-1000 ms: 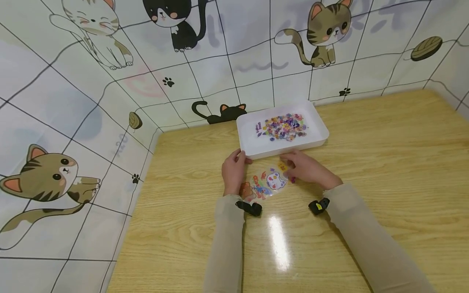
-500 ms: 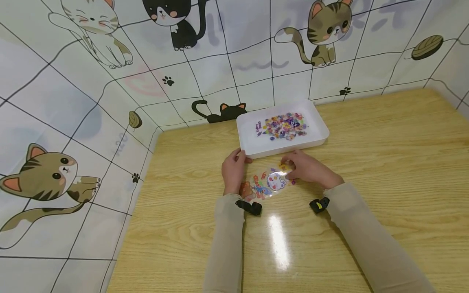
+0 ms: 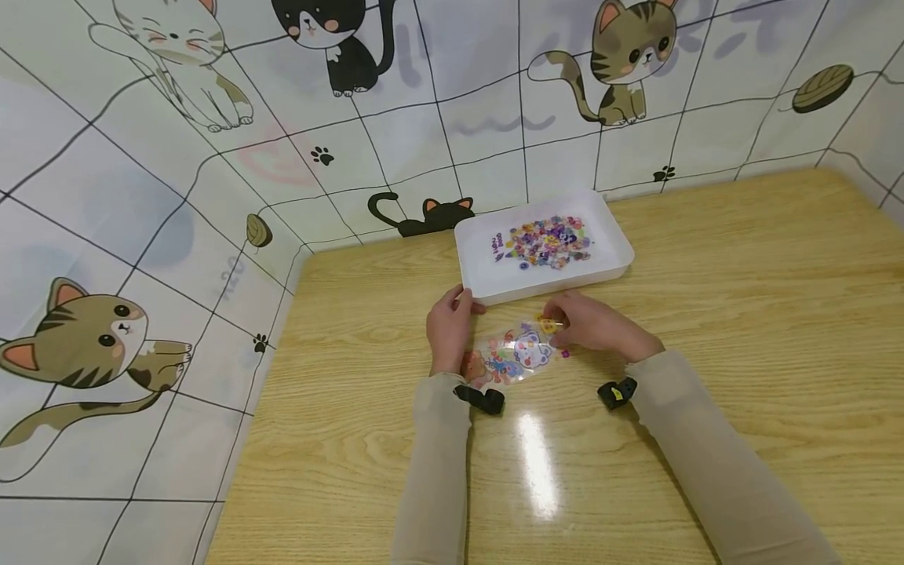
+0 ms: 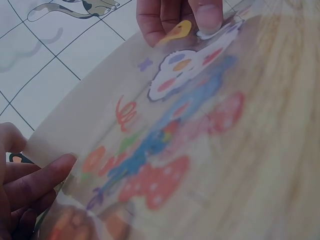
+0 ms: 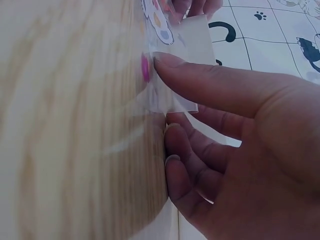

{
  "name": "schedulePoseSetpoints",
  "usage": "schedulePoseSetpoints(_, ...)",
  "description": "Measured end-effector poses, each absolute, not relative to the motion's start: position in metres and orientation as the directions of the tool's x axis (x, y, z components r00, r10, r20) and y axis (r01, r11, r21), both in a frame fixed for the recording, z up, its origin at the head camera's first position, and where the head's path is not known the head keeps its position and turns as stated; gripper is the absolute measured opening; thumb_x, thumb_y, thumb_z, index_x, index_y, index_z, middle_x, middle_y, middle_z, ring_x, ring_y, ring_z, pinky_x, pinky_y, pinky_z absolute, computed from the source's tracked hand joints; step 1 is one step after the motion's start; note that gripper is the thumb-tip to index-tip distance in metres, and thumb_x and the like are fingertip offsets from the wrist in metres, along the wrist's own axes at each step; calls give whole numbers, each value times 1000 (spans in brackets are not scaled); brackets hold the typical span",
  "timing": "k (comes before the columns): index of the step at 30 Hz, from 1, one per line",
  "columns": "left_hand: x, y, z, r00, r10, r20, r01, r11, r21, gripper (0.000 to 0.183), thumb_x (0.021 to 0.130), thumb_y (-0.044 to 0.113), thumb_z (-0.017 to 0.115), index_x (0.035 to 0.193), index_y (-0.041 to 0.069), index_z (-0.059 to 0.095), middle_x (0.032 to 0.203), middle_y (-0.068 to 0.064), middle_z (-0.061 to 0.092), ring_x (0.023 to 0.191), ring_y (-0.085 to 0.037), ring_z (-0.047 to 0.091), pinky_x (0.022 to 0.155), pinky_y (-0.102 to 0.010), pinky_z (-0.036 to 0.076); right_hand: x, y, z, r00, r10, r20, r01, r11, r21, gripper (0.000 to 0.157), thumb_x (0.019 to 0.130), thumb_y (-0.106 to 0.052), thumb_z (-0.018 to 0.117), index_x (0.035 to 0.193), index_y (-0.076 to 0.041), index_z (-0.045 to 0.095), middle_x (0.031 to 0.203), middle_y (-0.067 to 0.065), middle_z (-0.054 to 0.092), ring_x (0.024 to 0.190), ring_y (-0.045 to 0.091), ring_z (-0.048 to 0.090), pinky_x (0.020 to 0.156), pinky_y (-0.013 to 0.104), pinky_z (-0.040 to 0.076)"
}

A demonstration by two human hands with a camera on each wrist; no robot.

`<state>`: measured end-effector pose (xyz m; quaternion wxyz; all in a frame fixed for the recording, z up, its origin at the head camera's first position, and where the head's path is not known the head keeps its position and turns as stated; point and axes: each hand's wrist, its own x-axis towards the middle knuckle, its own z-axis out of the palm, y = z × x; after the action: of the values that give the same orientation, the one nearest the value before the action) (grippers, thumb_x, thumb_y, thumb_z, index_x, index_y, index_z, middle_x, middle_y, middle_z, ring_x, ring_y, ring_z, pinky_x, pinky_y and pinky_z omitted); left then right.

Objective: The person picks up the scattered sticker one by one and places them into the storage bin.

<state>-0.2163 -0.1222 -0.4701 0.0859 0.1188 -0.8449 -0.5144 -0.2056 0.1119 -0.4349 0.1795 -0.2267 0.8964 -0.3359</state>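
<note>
A clear plastic bag (image 3: 519, 361) printed with colourful cartoon pictures lies on the table in front of a white tray (image 3: 487, 286). My right hand (image 3: 592, 323) pinches the bag's right end; in the right wrist view the thumb (image 5: 200, 82) presses over the clear film, with the other fingers curled behind it. At the opposite end, my left hand (image 3: 448, 329) rests by the tray's near-left corner. The left wrist view shows a left finger (image 4: 42, 180) straight against the bag's edge, and the right fingertips at the far end. Whether the left fingers grip the film is hard to see.
Inside the tray lie many small colourful beads (image 3: 547, 243), beside purple lettering. The tray stands close to the cat-patterned wall (image 3: 487, 157) at the back. Wood-grain table (image 3: 741, 314) extends to both sides. Black wrist cameras (image 3: 480, 400) sit on both cuffs.
My right fingertips shift slightly at the bag's right end, and the glare on the film changes. My left hand and the tray stay nearly where they were.
</note>
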Motion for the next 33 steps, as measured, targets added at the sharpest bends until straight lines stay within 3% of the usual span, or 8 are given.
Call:
schedulePoseSetpoints(12, -215, -122, -469, -959, -282, 23, -110, 446, 888, 41, 88, 42, 46, 120, 20, 58, 69, 6, 67, 91, -2, 56, 90, -30, 36, -209, 114, -434, -839, -503, -208, -217, 659, -720, 45, 82, -16, 63, 123, -5, 47, 83, 4, 58, 67, 17, 50, 58, 30, 40)
schedulePoseSetpoints(18, -215, -123, -470, -959, -282, 29, -102, 438, 893, 39, 88, 43, 46, 118, 21, 59, 70, 5, 67, 89, -3, 57, 90, -31, 36, -209, 116, -432, -854, -485, -189, -216, 660, -719, 33, 82, -21, 63, 109, -4, 54, 85, 5, 61, 70, 16, 51, 61, 29, 41)
schedulePoseSetpoints(24, -215, -122, -468, -958, -286, 28, -105, 440, 892, 39, 88, 42, 47, 119, 20, 59, 69, 5, 67, 86, -3, 58, 88, -30, 37, -209, 118, -430, -851, -487, -197, -200, 647, -736, 18, 88, -26, 56, 88, -8, 58, 71, 3, 58, 60, 17, 48, 53, 29, 40)
schedulePoseSetpoints(29, -215, -122, -467, -957, -288, 25, -108, 438, 892, 39, 89, 42, 46, 119, 19, 59, 69, 5, 67, 87, -3, 57, 89, -31, 37, -209, 119, -430, -818, -519, -247, -136, 592, -794, 22, 92, -26, 49, 86, -7, 58, 61, 6, 58, 48, 17, 51, 46, 31, 44)
schedulePoseSetpoints(33, -215, -121, -467, -958, -286, 23, -106, 427, 898, 39, 89, 41, 47, 118, 19, 59, 70, 4, 67, 88, -4, 57, 90, -32, 36, -209, 120, -431, -810, -525, -262, -126, 592, -796, 23, 93, -29, 46, 90, -9, 58, 53, 5, 54, 39, 15, 45, 39, 29, 40)
